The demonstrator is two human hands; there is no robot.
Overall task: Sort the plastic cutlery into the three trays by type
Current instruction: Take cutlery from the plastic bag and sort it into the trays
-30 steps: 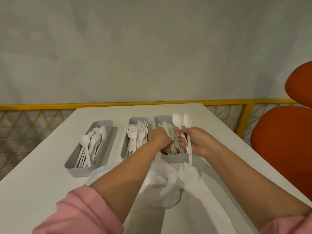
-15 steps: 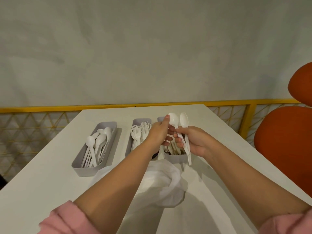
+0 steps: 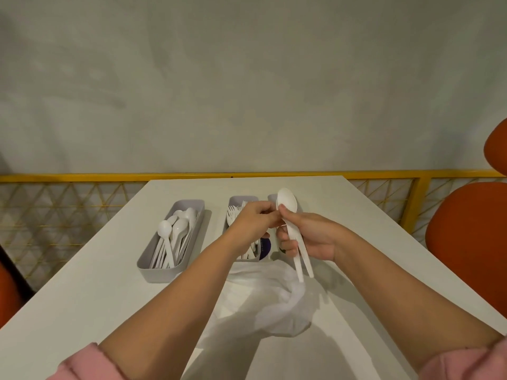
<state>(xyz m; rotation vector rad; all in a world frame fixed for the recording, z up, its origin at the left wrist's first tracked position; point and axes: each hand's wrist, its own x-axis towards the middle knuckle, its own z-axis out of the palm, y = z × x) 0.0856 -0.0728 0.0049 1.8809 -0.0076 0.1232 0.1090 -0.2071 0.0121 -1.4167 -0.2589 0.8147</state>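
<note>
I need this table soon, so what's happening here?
A person is sorting white plastic cutlery into grey trays. Their right hand holds two spoons upright, and the left hand touches them at the necks. The left tray has more spoons, the middle tray forks; a white plastic bag lies in front.

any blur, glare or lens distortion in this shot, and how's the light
Head view: dim, even light, no glare; soft shadows right of the spoon tray and beneath the forearms; wide-angle lens stretches them toward the lower corners; the left hand looks slightly blurred, the spoons fairly crisp.
</note>
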